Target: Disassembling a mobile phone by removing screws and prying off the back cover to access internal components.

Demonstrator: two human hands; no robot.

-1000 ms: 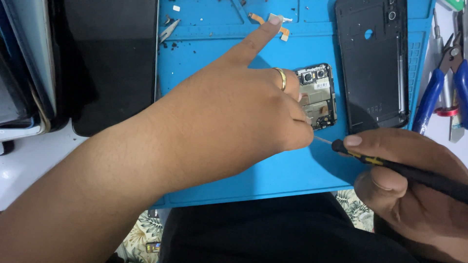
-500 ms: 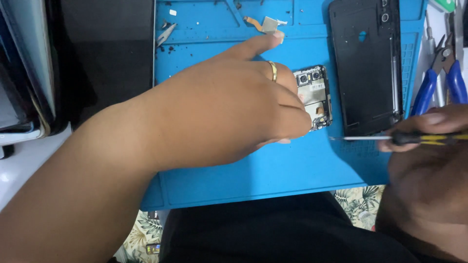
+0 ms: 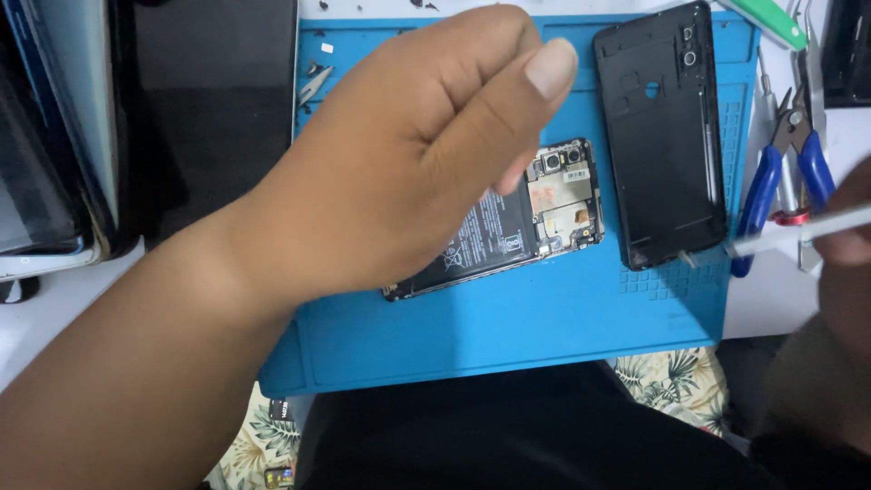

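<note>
My left hand point(image 3: 408, 154) hovers above the blue work mat point(image 3: 508, 336) with its fingers curled into a loose fist and the thumb sticking out; I see nothing in it. Under it lies an opened phone point(image 3: 553, 213), with its battery and circuit board exposed and its left half hidden by the hand. A black phone back cover point(image 3: 667, 136) lies just right of the phone. At the right edge, my right hand point(image 3: 848, 245) grips a thin screwdriver point(image 3: 789, 234), blurred, whose tip points at the cover's lower right corner.
Blue-handled pliers point(image 3: 771, 186) lie right of the mat, and a green tool point(image 3: 767, 23) sits at the top right. Small metal tweezers point(image 3: 313, 86) rest on the mat's top left. Dark flat screens point(image 3: 54, 136) are stacked at the left. Leaf-patterned cloth point(image 3: 676, 386) shows below the mat.
My left hand has lifted off the phone and curled its pointing finger in, uncovering the battery. My right hand has drawn the screwdriver away to the right edge.
</note>
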